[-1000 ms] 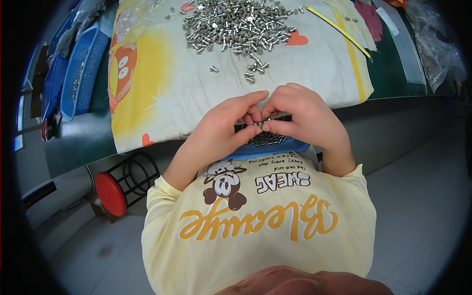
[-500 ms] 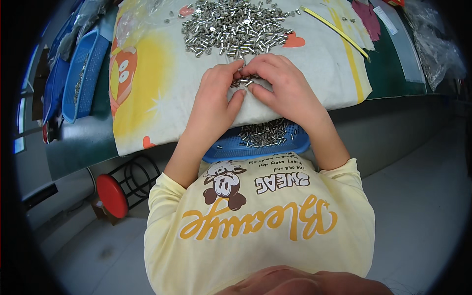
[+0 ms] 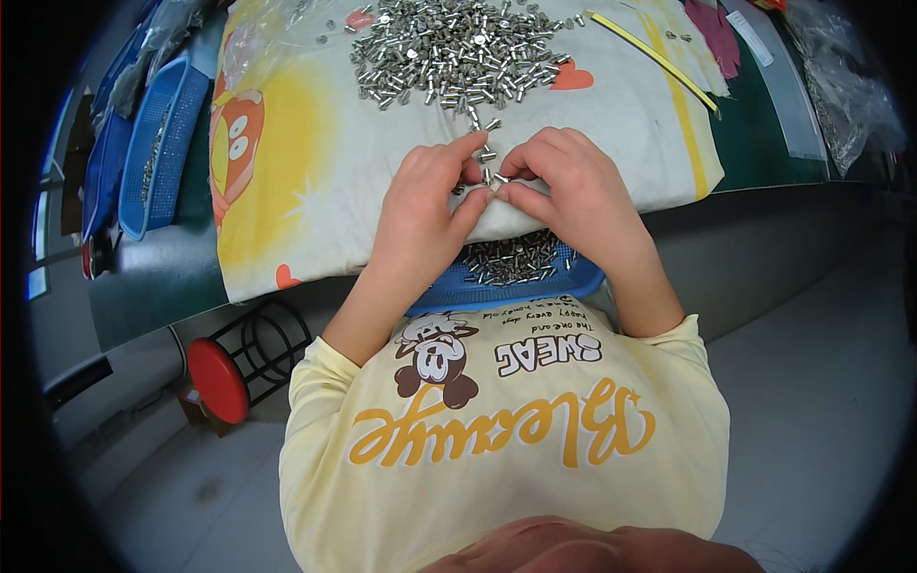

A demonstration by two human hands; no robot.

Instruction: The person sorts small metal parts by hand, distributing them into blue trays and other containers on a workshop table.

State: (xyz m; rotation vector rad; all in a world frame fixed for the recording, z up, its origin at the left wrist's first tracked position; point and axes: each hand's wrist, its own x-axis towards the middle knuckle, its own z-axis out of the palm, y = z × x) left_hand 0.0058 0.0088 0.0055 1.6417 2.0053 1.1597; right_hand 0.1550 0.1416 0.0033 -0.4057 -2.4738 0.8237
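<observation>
Small silver metal pins with flat heads, like rivets, lie in a big pile [image 3: 458, 53] on the patterned cloth [image 3: 353, 181]. A short trail of loose pins [image 3: 487, 153] runs from the pile toward the cloth's front edge, between my hands. My right hand [image 3: 564, 181] is closed, with a small metal pin [image 3: 502, 179] pinched at its thumb and forefinger tips. My left hand [image 3: 430, 191] is curled beside it, thumb tip almost meeting the right thumb. A few pins show under its fingers, but what it grips is hidden.
Below the table edge, against my body, a blue basket [image 3: 449, 298] holds many darker-looking pins. Another blue basket [image 3: 138, 205] stands at the left. A yellow strip [image 3: 650, 62] lies on the cloth at right. Plastic bags [image 3: 845, 95] sit far right; a red stool [image 3: 218, 380] stands lower left.
Both hands have come nearer to me, toward the cloth's front edge. Loose pins they covered before now show in a trail behind them.
</observation>
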